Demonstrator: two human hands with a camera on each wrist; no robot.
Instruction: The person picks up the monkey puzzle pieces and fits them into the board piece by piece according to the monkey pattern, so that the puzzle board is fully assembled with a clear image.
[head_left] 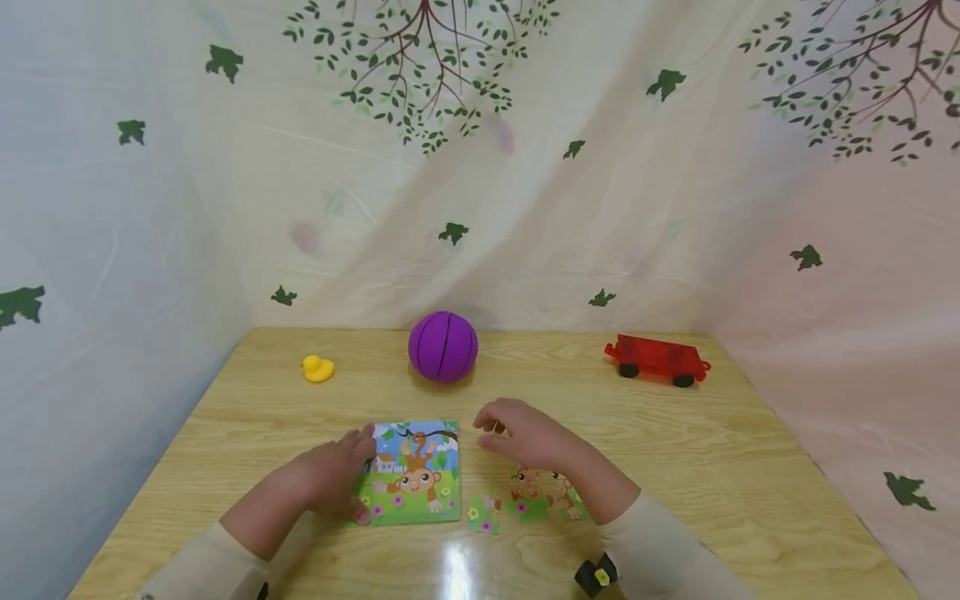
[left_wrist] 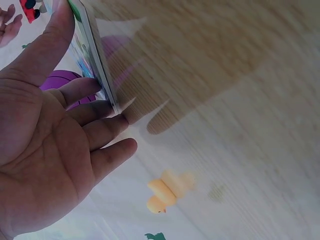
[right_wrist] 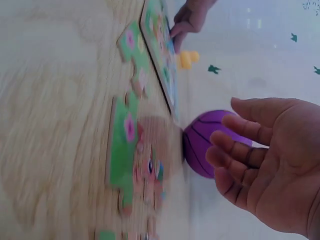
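Observation:
A square puzzle board point(head_left: 420, 479) with a monkey hanging from a branch lies on the table in front of me. My left hand point(head_left: 333, 471) rests along its left side, thumb by the near corner and fingers farther up. From the left wrist, those fingers look spread and nearly straight against the board's edge point(left_wrist: 100, 60). Above the table, right of the board, hovers my right hand point(right_wrist: 280, 155), fingers loosely bent with nothing in them. Below it lie a flowered green puzzle piece point(head_left: 483, 514) and monkey-face pieces point(head_left: 528, 498), partly covered by the right forearm.
A purple ball point(head_left: 442, 347) sits at the back of the table point(head_left: 247, 417), behind the board. To its left is a yellow rubber duck point(head_left: 318, 368); a red toy wagon point(head_left: 658, 360) stands at the back right. Leaf-printed cloth point(head_left: 360, 250) hangs behind.

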